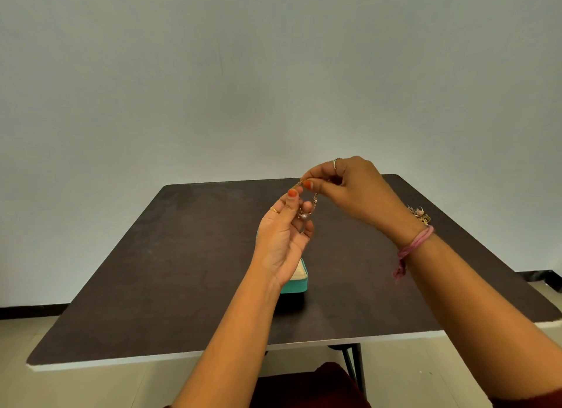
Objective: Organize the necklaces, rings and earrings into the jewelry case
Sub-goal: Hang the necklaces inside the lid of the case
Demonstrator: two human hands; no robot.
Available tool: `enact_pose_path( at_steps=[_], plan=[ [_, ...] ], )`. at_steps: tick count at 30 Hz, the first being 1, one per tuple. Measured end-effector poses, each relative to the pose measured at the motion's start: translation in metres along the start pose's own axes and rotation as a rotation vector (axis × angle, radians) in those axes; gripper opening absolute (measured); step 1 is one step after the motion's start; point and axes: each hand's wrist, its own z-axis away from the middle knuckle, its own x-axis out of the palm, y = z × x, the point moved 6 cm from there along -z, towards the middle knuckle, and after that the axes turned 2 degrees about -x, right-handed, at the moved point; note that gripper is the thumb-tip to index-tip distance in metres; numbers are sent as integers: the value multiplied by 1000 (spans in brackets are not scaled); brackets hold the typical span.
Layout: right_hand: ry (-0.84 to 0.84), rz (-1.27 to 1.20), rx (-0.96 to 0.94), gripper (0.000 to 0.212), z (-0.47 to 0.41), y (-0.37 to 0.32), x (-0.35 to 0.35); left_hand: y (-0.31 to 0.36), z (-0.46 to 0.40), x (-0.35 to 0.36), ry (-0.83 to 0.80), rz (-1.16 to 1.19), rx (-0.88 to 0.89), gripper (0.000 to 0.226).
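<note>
A thin gold necklace [314,199] with a small pearl pendant hangs in the air between both hands, above the table's middle. My right hand [352,188] pinches the chain's upper part between thumb and fingertips. My left hand [284,237], palm toward me, holds the lower part of the chain near the pearl with its curled fingers. Below the left hand sits the teal jewelry case [299,281], open, with a cream lining; my left wrist hides most of it. A small heap of gold and pink jewelry [421,214] lies on the table behind my right wrist.
The dark brown table [170,274] has a white front edge and thin black legs. A plain grey wall stands behind it. A pink thread band is tied round my right wrist.
</note>
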Motion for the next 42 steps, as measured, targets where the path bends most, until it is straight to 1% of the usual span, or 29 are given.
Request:
enact_pose_path(
  at_steps=[3, 6, 9, 11, 13, 15, 18, 20, 23, 26, 28, 30, 34, 36, 39, 42],
  plan=[
    [77, 107, -47, 15, -5, -1, 4, 2, -4, -1, 13, 63, 33, 26],
    [108, 143, -80, 17, -10, -3, 6, 5, -8, -4, 10, 111, 59, 25],
    [86, 163, -105, 18, -15, -5, 9, 8, -13, -8, 4, 118, 78, 27],
    [57, 183, -105, 18, -18, -4, 12, 10, -15, -13, 9, 86, 80, 25],
    [31, 203, -92, 18, -21, -1, 16, 9, -18, -24, 46, 26, 66, 24],
    [19, 204, -73, 18, -23, 5, 20, 9, -22, -42, 153, -41, 48, 23],
    [-6, 226, -53, 19, -23, 14, 29, 10, -29, -79, 382, -157, 38, 19],
    [-23, 233, -39, 20, -23, 20, 34, 12, -32, -104, 497, -298, 41, 18],
    [-28, 229, -14, 19, -23, 29, 40, 13, -38, -145, 616, -529, 64, 21],
    [-26, 235, 0, 19, -24, 36, 45, 5, -37, -185, 698, -779, 10, 25],
    [-22, 232, 4, 19, -25, 40, 49, -1, -40, -201, 670, -1027, -52, 24],
    [-18, 225, 6, 19, -26, 44, 53, -2, -44, -200, 613, -1147, -71, 19],
    [-15, 225, 10, 19, -27, 51, 64, -4, -57, -189, 525, -1277, -131, 38],
    [-21, 227, 20, 19, -27, 55, 70, -7, -64, -187, 511, -1292, -183, 46],
    [-29, 241, 30, 18, -27, 60, 79, -11, -77, -190, 504, -1372, -289, 49],
    [-24, 243, 32, 18, -26, 66, 86, -14, -85, -199, 547, -1397, -340, 48]
  ],
)
